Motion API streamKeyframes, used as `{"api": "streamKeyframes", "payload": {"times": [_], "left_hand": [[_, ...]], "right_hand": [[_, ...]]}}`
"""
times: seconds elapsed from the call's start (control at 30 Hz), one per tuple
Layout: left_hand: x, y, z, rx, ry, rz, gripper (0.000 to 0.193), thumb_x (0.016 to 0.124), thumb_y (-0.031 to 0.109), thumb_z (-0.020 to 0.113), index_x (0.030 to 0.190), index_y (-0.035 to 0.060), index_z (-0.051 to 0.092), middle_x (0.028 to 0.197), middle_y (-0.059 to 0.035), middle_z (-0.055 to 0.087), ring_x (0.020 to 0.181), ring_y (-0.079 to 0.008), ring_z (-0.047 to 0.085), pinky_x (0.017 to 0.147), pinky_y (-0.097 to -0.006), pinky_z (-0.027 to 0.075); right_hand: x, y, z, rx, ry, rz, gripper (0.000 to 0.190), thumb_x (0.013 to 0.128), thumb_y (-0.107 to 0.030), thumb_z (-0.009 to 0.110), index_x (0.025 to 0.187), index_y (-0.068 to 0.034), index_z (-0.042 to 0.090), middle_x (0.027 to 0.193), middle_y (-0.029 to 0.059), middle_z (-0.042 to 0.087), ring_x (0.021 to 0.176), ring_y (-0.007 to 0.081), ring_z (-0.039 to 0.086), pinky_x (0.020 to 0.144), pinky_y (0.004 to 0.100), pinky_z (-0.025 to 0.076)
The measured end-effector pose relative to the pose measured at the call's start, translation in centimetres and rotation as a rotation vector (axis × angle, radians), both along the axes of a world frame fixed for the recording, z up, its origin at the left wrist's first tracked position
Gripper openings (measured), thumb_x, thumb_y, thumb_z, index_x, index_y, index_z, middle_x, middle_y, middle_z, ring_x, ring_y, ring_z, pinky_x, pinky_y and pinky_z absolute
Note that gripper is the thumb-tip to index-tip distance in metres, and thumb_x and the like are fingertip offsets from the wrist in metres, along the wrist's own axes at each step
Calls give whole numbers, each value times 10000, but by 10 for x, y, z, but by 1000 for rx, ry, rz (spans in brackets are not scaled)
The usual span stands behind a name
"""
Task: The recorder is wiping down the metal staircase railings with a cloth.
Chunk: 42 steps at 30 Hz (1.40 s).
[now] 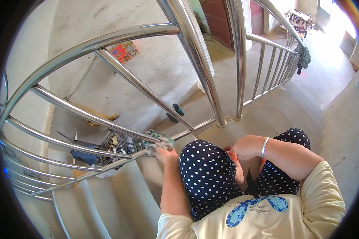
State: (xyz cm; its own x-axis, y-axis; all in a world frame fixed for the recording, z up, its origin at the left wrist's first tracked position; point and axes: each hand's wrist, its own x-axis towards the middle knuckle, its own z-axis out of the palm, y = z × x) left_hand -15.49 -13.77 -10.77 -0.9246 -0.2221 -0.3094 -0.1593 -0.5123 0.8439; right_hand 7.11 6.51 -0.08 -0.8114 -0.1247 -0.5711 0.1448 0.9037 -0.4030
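Note:
My left hand [166,156] grips a grey-green patterned cloth [161,145], bunched around the lower end of a stainless steel baluster [107,122] just above the bottom rail [179,136]. Beyond my left knee, in dark polka-dot trousers [209,167], my right hand [247,146] hangs between the knees with a light metal bangle [265,147] at its wrist. Its fingers are turned down and mostly hidden, so I cannot see whether they hold anything. Part of a bare foot in an orange-red sandal [232,154] shows below.
Concrete stairs [119,191] curve down at the left, beside the curved handrail [62,56]. Thick steel posts [239,59] rise ahead. Below the railing are a rack of shoes [122,143], boots [175,113] and a yellow boot [103,119]. A dark cloth [304,58] hangs on the far rail.

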Motion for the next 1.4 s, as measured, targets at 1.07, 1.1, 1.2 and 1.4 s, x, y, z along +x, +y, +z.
{"api": "streamKeyframes", "payload": {"times": [1.07,1.1,1.2,1.4], "left_hand": [[-5,-41,-34,320,-37,-533,412,850,396,494,1174,148,437,1201,-28,464,1102,-225,440,914,-432,379],[0,-35,-37,304,-45,-581,392,854,339,515,1184,148,421,1198,-24,464,1108,-225,432,900,-441,390],[-4,-14,-52,226,-76,-678,330,855,289,536,1137,139,455,1140,-19,507,1012,-214,499,836,-422,427],[-26,20,-44,224,-378,-494,317,845,357,527,1019,91,533,950,-66,571,898,-222,534,759,-395,467]], "right_hand": [[0,-5,11,12,59,-12,206,767,-168,504,881,-53,631,862,154,621,799,328,599,688,402,475],[0,-5,9,20,49,-16,206,767,-168,504,881,-53,631,862,154,621,799,328,599,688,402,475],[0,-4,4,11,37,-40,213,772,-176,510,900,-52,625,852,155,619,799,332,598,683,403,474],[12,3,-11,48,44,-99,216,754,-203,539,838,-26,631,813,171,619,763,335,601,663,403,476]]}}
